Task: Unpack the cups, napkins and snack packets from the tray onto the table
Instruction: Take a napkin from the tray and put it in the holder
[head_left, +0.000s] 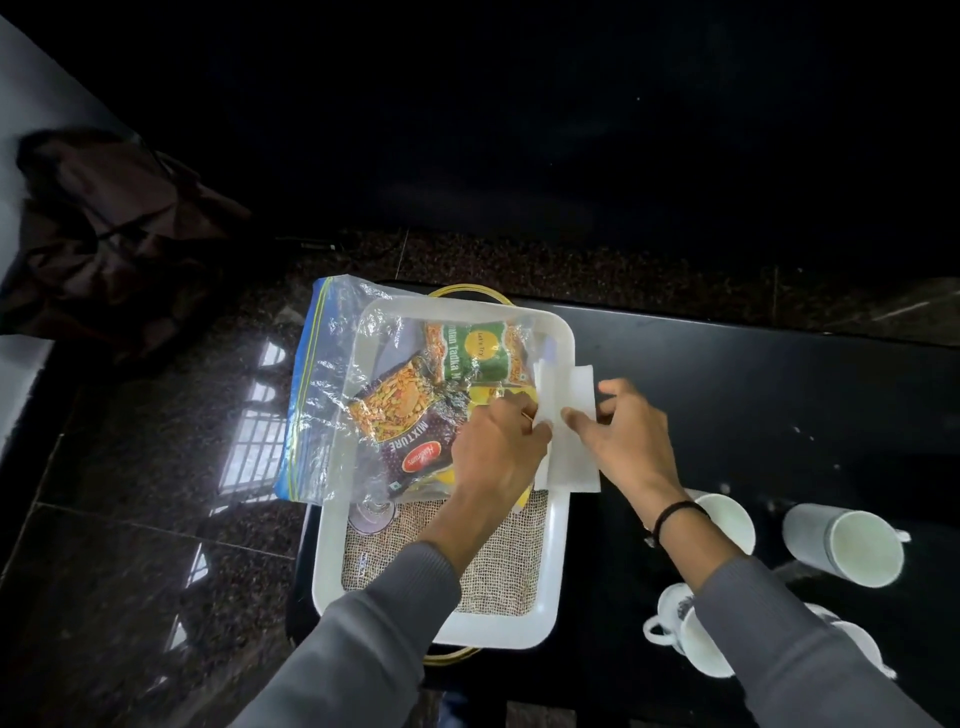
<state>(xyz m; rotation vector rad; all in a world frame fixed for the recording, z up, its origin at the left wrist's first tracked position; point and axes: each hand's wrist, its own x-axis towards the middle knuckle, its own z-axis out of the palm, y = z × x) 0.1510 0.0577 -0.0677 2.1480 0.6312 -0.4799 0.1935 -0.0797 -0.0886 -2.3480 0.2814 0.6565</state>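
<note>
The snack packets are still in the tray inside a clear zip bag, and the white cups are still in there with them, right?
Not quite. The head view shows the snack packets in the zip bag in the tray, but the white cups stand on the table.

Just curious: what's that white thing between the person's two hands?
A white paper napkin, seen in the head view. The left hand and right hand both pinch it over the tray's right rim.

Grey ribbed sleeves (363, 639), black wristband (675, 512)
</note>
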